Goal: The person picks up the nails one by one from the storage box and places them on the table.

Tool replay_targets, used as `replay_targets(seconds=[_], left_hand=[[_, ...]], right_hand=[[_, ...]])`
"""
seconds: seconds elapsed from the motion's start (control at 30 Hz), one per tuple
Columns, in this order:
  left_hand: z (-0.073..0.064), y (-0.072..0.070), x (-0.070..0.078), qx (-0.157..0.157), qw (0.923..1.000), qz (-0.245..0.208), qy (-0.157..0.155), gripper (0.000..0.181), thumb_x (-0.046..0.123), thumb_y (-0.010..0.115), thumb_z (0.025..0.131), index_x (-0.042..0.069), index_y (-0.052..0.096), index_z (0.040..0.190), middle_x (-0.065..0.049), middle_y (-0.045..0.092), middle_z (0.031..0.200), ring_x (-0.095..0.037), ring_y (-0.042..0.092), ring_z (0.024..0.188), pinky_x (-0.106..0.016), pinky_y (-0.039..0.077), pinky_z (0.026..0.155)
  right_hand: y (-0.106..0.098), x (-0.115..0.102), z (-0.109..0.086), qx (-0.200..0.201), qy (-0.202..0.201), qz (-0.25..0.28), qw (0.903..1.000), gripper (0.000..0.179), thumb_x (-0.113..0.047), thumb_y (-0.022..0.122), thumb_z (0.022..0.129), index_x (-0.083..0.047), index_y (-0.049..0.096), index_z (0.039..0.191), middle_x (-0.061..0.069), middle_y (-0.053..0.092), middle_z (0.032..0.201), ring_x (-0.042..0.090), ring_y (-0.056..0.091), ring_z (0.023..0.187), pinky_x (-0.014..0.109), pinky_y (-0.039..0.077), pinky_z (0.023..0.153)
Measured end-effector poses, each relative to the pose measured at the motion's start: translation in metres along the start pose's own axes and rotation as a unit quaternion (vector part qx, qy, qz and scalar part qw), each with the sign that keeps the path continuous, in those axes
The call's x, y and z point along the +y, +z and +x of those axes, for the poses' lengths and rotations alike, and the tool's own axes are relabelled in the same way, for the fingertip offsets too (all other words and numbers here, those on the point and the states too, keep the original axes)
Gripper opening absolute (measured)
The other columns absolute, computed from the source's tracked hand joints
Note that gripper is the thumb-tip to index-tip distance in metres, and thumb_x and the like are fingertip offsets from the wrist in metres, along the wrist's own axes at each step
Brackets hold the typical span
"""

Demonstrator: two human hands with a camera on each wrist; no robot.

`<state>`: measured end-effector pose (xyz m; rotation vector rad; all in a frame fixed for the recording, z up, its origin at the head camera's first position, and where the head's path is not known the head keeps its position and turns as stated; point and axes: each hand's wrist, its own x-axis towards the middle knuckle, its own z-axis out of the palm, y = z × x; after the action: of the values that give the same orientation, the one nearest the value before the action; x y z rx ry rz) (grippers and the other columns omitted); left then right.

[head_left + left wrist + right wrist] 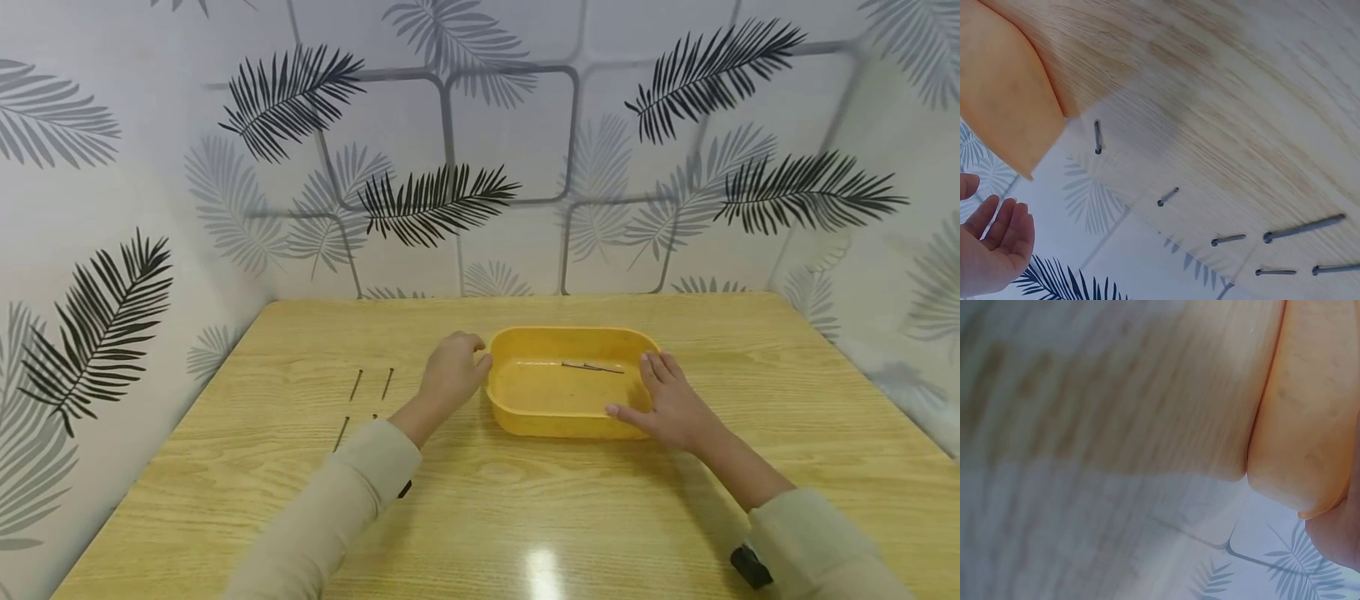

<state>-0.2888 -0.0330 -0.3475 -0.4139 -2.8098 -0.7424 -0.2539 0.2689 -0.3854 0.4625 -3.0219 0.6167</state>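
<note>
A yellow plastic basin (573,426) stands on the wooden table, with a few thin nails (592,367) lying inside it. At its left end is my left hand (453,373), fingers loosely bent; the left wrist view shows a small gap between that hand (999,244) and the basin (1010,94). My right hand (675,407) rests on the near right corner, its fingers straight over the right rim and its thumb on the front rim. In the right wrist view, part of this hand (1335,534) touches the edge of the basin (1304,419).
Several dark nails lie on the table left of the basin, among them one nail (387,383) in the back row; my left sleeve partly hides others. Behind the table (480,517) rises a wall (510,150) with leaf patterns.
</note>
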Motion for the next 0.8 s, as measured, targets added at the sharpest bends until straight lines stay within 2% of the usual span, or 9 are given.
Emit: replay_targets(seconds=[0.5, 0.8], left_hand=[[0.011, 0.022, 0.031, -0.024, 0.9987, 0.024, 0.038, 0.027, 0.018, 0.059, 0.09, 0.0, 0.065, 0.108, -0.013, 0.066, 0.109, -0.026, 0.062, 0.103, -0.034, 0.053, 0.084], [0.018, 0.034, 0.047, -0.053, 0.9954, 0.061, 0.051, 0.028, 0.021, 0.059, 0.091, 0.004, 0.065, 0.111, -0.009, 0.067, 0.112, -0.022, 0.063, 0.104, -0.03, 0.053, 0.083]], right_hand=[[0.0, 0.0, -0.001, 0.005, 0.0, -0.007, 1.0, 0.098, -0.055, 0.054, 0.086, 0.016, 0.014, 0.141, 0.035, 0.01, 0.148, 0.051, 0.005, 0.137, 0.065, 0.013, 0.107], [-0.001, -0.002, -0.001, 0.012, 0.0, -0.013, 0.9999, 0.097, -0.055, 0.054, 0.085, 0.015, 0.016, 0.141, 0.034, 0.013, 0.148, 0.05, 0.007, 0.137, 0.064, 0.014, 0.108]])
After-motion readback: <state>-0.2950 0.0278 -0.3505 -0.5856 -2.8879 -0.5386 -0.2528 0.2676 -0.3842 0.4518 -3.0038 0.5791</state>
